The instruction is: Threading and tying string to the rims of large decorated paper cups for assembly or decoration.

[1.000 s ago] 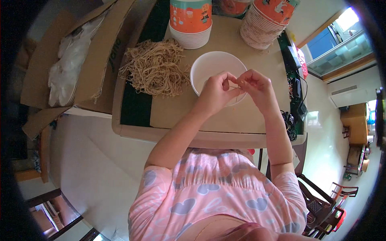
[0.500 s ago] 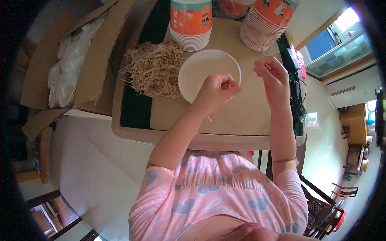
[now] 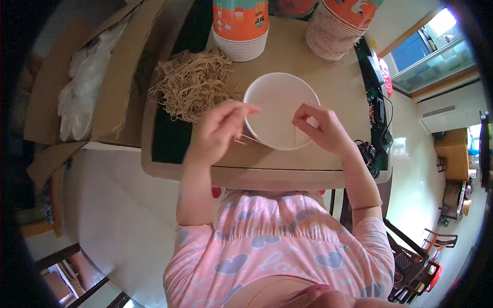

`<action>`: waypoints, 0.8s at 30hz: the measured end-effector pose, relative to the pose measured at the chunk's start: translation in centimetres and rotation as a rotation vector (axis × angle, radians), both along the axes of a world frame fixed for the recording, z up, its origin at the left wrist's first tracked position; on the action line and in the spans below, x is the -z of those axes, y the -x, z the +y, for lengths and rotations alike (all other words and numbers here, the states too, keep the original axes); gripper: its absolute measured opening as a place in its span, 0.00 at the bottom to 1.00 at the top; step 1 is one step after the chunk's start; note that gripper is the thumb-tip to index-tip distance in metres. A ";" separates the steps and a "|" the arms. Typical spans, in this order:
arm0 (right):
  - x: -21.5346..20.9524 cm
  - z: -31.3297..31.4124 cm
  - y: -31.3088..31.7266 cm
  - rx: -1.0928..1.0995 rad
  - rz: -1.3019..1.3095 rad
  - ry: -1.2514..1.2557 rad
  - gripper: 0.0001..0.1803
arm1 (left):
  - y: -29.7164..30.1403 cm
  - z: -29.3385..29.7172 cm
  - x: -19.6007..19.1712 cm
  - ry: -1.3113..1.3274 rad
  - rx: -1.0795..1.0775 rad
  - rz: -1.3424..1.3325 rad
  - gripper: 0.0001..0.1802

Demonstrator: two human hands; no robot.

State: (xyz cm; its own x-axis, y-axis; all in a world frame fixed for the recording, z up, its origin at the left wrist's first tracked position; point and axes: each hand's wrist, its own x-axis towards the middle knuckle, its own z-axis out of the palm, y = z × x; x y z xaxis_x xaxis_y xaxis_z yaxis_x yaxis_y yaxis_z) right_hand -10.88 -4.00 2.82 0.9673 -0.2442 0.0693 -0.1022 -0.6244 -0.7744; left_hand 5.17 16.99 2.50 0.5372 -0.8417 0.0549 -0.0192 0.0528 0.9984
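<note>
I find the white paper tub [image 3: 277, 105] on the tan sheet [image 3: 328, 77] covering the middle of the table [image 3: 257, 178], near its front edge, mouth upward and directly between both hands. From my remote view, its rim appears whole.

The right hand [image 3: 319, 126] is over the tub's right side; its thumb and forefinger are pressed together, pinching a thin tan strand [image 3: 295, 136] that hangs down against the white interior. The left hand [image 3: 215, 131] stands at the tub's left side, forefinger extended toward the rim and the other fingers partly curled. A length of string [image 3: 250, 138] shows just below it, beside the tub; I cannot tell whether the left fingers grip it (blur obscures the contact), nor whether it joins the other strand.

Left of the tub I note a loose, tangled heap of tan string [image 3: 192, 82]. Behind the tub is a nested stack of orange-printed tubs [image 3: 240, 28]; to the right rear is a second, leaning stack [image 3: 336, 33] with many close-set rims.

Farther left, an open cardboard box [image 3: 115, 92] contains white plastic-wrapped goods [image 3: 84, 95]. Black cables [image 3: 368, 156] lie at the table's right edge.
</note>
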 end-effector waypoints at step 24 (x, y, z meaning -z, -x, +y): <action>3.2 2.6 0.0 0.014 -0.259 0.278 0.03 | 11.1 -1.6 10.7 -0.064 -0.444 -0.738 0.15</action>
State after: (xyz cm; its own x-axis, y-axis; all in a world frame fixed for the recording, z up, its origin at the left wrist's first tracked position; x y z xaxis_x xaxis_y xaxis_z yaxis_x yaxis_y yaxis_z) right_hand -10.91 -1.39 -0.38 0.9056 -0.1947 0.3768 0.0647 -0.8145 -0.5765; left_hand -5.92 15.42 -8.18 0.6627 -0.5757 0.4790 -0.6698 -0.1694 0.7230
